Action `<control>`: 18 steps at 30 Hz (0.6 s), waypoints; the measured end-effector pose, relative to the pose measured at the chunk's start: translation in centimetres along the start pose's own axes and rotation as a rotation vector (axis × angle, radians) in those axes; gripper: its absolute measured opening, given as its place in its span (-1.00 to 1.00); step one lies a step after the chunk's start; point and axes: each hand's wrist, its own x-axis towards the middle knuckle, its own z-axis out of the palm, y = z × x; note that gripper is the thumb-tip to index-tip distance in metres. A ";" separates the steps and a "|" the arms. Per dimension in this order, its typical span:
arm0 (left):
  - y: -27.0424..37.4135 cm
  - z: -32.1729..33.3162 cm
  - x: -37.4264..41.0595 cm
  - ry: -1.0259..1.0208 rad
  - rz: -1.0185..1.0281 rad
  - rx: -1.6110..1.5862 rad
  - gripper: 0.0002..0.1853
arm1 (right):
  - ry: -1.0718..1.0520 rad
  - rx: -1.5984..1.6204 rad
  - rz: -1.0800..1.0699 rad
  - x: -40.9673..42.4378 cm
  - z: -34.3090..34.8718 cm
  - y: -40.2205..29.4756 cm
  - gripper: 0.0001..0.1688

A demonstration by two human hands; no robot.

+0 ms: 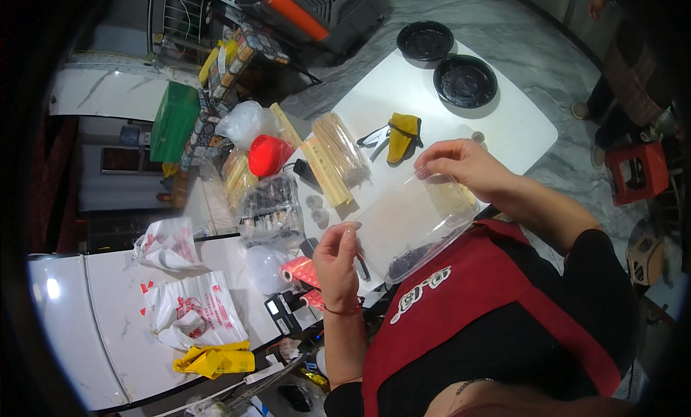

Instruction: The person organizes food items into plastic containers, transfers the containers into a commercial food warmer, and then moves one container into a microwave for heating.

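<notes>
A clear plastic rectangular box or lid (399, 222) hangs tilted in front of the red apron (448, 303). My left hand (339, 263) pinches its left end between thumb and fingers. At the opposite end my right hand (467, 166) grips the rim. Through the plastic show something dark (408, 261) near the lower corner and something pale yellow (451, 198) near my right hand; whether these lie inside or behind it I cannot tell. A yellow-brown cloth or leather piece (402, 136) lies beyond on the white table (518, 125), beside a white-and-black handled tool (375, 138).
Two black round bowls (465, 81) stand at the table's far end. Wrapped wooden sticks (340, 147), a red bowl (270, 155) and small clear cups (318, 214) crowd the left. Plastic bags (197, 309) lie on a white surface. A person (629, 77) stands near a red stool (639, 171).
</notes>
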 end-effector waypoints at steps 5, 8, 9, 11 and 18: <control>-0.4 0.2 -0.3 -0.024 -0.040 -0.028 -0.82 | 0.049 0.036 0.074 0.1 0.2 0.9 -0.86; -0.5 0.2 -0.4 -0.018 -0.041 -0.024 -0.82 | 0.072 0.078 0.133 0.2 0.3 1.5 -0.87; -0.5 0.2 -0.5 -0.014 -0.036 -0.024 -0.82 | 0.059 0.096 0.137 0.3 0.2 1.8 -0.87; -0.2 0.4 -0.6 -0.009 -0.038 -0.015 -0.82 | 0.047 0.143 0.143 0.4 0.0 2.3 -0.88; 0.1 0.9 -0.9 -0.047 -0.003 0.101 -0.83 | -0.029 0.161 0.096 0.2 0.1 4.0 -0.85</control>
